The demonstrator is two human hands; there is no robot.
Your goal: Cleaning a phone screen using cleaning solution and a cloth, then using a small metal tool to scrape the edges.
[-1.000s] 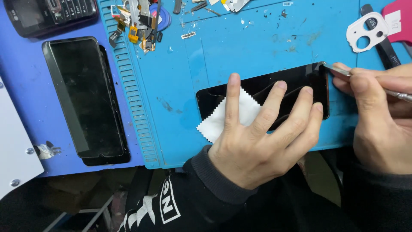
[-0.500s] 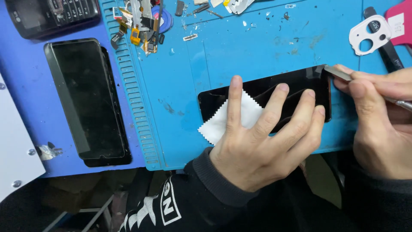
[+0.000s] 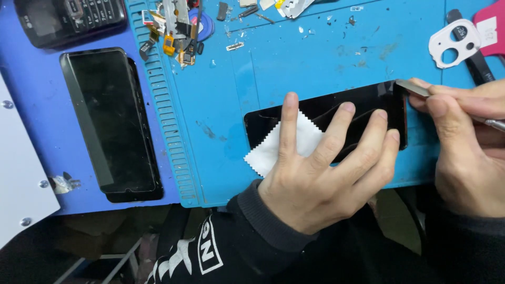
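Blue silicone covers the bench: a ribbed turquoise work mat (image 3: 326,58) fills the centre and right of the frame, lying on a darker blue mat (image 3: 31,121) at the left. On the turquoise mat, right of centre, lies a black glass phone screen panel (image 3: 326,108), long side across the frame. The left hand (image 3: 321,173) is spread flat, fingers splayed, pressing down on the panel and on a white cloth wipe with zigzag edges (image 3: 271,150) that lies over the panel's lower left corner; it grips nothing, only pins both down. The right hand (image 3: 468,147), at the right edge of the frame, is closed in a pinch on a thin flat metal pry tool (image 3: 413,87), whose tip touches the panel's upper right corner.

At the left of the frame, a second black phone screen (image 3: 108,121) lies lengthwise on the darker mat, well apart from the hands. Above it, in the upper left corner, sits a black keypad phone (image 3: 68,18). Small loose phone parts and connectors (image 3: 176,31) are scattered along the top of the turquoise mat. In the upper right, a white camera-lens frame with two round holes (image 3: 455,44) rests beside a pink card (image 3: 492,26). A white sheet (image 3: 21,184) fills the lower left.
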